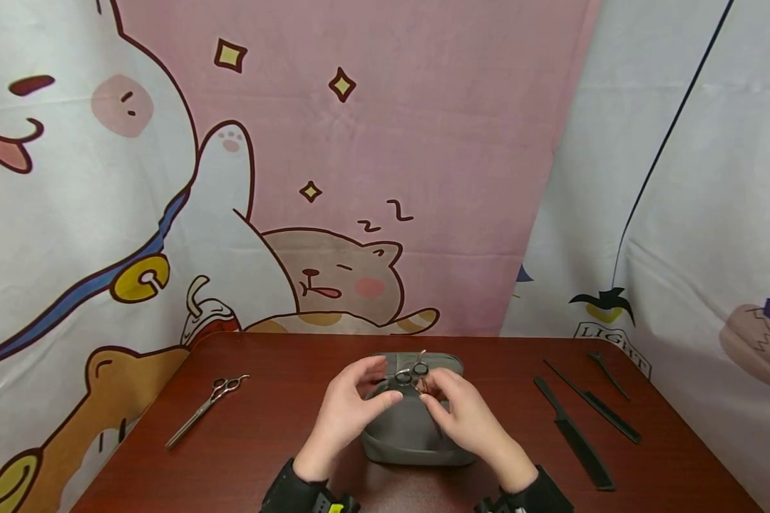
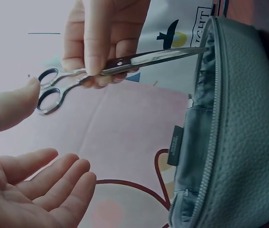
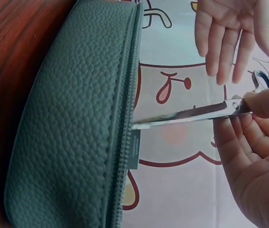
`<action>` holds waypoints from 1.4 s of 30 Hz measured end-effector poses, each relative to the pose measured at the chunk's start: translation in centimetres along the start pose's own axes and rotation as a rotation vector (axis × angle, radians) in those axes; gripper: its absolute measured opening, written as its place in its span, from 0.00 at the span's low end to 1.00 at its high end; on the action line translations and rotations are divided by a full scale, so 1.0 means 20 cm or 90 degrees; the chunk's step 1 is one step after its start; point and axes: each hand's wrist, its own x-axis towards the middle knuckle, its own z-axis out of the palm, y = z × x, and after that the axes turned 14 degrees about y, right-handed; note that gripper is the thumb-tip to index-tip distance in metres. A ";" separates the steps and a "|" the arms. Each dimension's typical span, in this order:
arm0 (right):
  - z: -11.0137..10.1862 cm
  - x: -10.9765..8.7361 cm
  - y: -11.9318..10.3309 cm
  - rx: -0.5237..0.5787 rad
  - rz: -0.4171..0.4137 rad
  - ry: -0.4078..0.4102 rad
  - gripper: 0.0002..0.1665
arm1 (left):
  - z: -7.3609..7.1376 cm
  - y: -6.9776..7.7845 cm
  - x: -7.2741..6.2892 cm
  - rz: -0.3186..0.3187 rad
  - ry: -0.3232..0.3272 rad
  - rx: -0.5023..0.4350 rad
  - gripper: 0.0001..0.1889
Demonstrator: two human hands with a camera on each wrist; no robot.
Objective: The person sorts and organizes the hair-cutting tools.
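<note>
Blades pointing down, a pair of silver scissors point(image 2: 158, 57) hangs over the grey zip pouch point(image 1: 417, 434). My right hand point(image 1: 465, 413) pinches them near the pivot between thumb and fingers. Their tips reach the unzipped mouth of the pouch, whose dark lining shows in the left wrist view. My left hand point(image 1: 346, 406) is on the other side of the handles, fingers extended and holding nothing. Its thumb is close to the finger rings; whether it touches them I cannot tell. The pouch's inside is mostly hidden.
On the table's left lies another pair of scissors point(image 1: 208, 406). To the right are a wide black comb point(image 1: 580, 449), a slim black comb with a thin tail point(image 1: 606, 413) and a small dark forked tool point(image 1: 609, 374). A printed cloth point(image 1: 455, 178) hangs behind the reddish-brown table point(image 1: 282, 399).
</note>
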 end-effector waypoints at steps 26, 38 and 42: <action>-0.01 0.01 -0.01 -0.036 -0.121 -0.093 0.15 | 0.01 0.06 -0.03 0.110 -0.033 0.063 0.15; -0.02 0.01 0.00 -0.032 -0.142 -0.124 0.12 | 0.02 0.05 -0.03 0.093 -0.021 0.081 0.04; -0.02 0.01 0.00 -0.036 -0.145 -0.130 0.12 | 0.02 0.05 -0.03 0.104 -0.017 0.090 0.05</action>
